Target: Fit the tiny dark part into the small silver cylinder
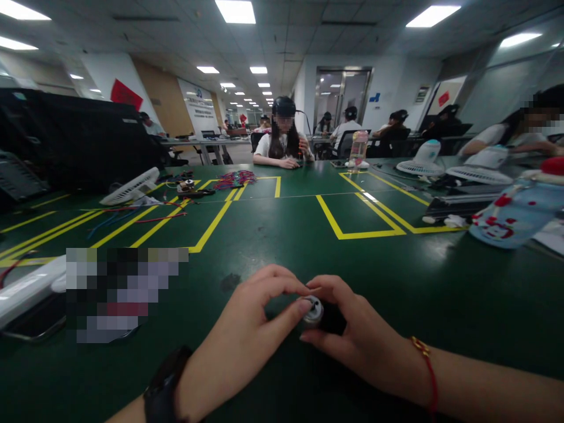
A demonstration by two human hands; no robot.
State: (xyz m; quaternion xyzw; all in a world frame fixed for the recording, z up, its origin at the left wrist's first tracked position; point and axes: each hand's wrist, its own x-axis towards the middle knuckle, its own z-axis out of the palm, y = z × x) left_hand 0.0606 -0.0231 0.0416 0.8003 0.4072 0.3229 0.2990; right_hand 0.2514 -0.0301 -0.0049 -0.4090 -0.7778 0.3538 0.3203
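Low on the green table (396,276), the left hand (247,335) is curling its fingers, thumb tip touching a small silver cylinder (312,311); the right hand (356,335) is pinching that cylinder, fingers closed around its dark far end.

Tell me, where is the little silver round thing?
In the head view, the small silver motor is low in the middle, just above the green table, pinched between the left hand and the right hand.
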